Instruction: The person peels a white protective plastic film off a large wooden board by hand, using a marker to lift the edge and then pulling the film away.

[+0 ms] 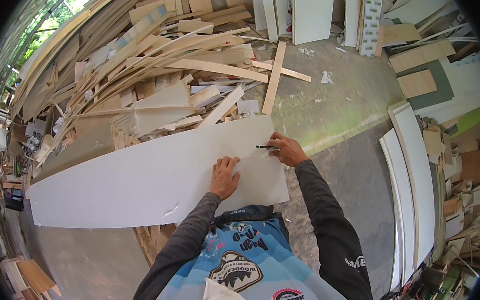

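A long white board (130, 178) lies across in front of me, its right end below my hands. My left hand (225, 178) rests on its surface with the fingers spread out. Near the far right corner of the board, my right hand (285, 149) is closed around a thin black pen (265, 147), which points to the left. The pen's tip is too small to tell whether it touches the board.
A large heap of wood offcuts (161, 70) lies beyond the board. Two crossed strips (274, 76) stick out from it. White panels (312, 15) lean at the back. At the right, long white boards (411, 192) lie beside more scraps (469, 168).
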Demonstrator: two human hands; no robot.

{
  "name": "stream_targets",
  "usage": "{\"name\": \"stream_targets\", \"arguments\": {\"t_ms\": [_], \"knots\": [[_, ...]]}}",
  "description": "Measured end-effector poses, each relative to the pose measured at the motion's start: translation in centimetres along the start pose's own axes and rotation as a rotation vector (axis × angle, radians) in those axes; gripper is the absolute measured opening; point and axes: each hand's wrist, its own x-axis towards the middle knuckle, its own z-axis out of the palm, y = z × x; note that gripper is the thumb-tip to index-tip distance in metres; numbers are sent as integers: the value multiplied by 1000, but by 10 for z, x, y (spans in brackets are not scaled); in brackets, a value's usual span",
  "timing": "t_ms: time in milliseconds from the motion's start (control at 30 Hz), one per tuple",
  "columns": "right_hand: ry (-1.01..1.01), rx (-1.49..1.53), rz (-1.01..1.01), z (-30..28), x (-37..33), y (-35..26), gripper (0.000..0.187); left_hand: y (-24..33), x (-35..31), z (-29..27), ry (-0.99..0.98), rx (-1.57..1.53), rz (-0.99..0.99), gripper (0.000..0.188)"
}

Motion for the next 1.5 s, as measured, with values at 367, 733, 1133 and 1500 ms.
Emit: {"name": "stream_targets", "arguments": {"t_ms": [367,733,1133,1500], "knots": [[47,0,-52,-8,3,-4,23,-1,0,2,-12,-45,-13,44],[-22,-138,-124,-12,16,4,16,-3,-3,2,-10,-60,-25,44],[92,-5,-74,0,7,7,10,-3,-4,3,-18,-83,-31,47],[363,369,124,10,-47,-7,5,14,13,7,-18,-67,15,37]]}}
